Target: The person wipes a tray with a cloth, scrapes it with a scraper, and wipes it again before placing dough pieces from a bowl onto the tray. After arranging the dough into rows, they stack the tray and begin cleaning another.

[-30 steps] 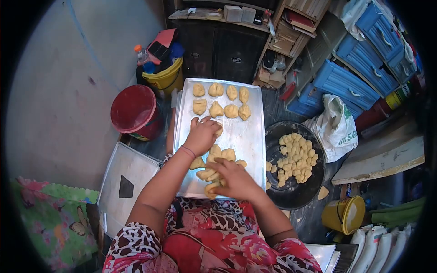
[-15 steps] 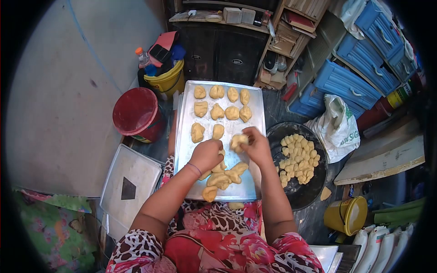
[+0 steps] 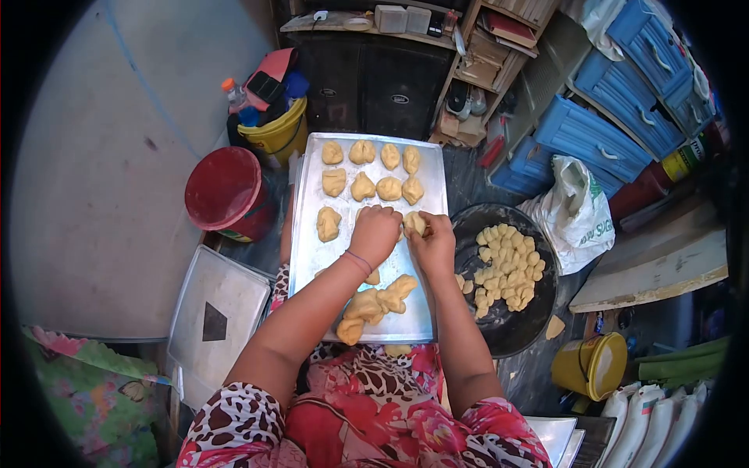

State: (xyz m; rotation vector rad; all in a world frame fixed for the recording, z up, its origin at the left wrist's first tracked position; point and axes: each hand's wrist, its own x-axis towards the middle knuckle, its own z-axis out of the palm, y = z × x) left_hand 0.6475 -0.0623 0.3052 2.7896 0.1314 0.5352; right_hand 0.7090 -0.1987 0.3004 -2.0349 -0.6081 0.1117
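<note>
A metal baking tray (image 3: 312, 257) lies across my lap with rows of dough pieces (image 3: 363, 186) on its far half. My right hand (image 3: 435, 243) is closed on a pale yellow piece of dough (image 3: 414, 224) at the tray's right side. My left hand (image 3: 378, 235) is closed too, its fingertips pressed against the left side of that same piece. Its palm and part of the third row are hidden from above. Larger twisted lumps of dough (image 3: 374, 304) lie nearer me, partly behind my left forearm.
A round black basin (image 3: 499, 343) with many small dough pieces stands at right. Left are a red bucket (image 3: 226, 187), a filled yellow bucket (image 3: 273, 140) and stacked trays (image 3: 222, 285). A white sack (image 3: 573, 218), blue drawers (image 3: 597, 140) and a yellow pail (image 3: 591, 366) are further right.
My left hand has moved up and right from the near lumps to the dough in my right hand. My right hand has brought its dough slightly higher on the tray. The view has shifted slightly.
</note>
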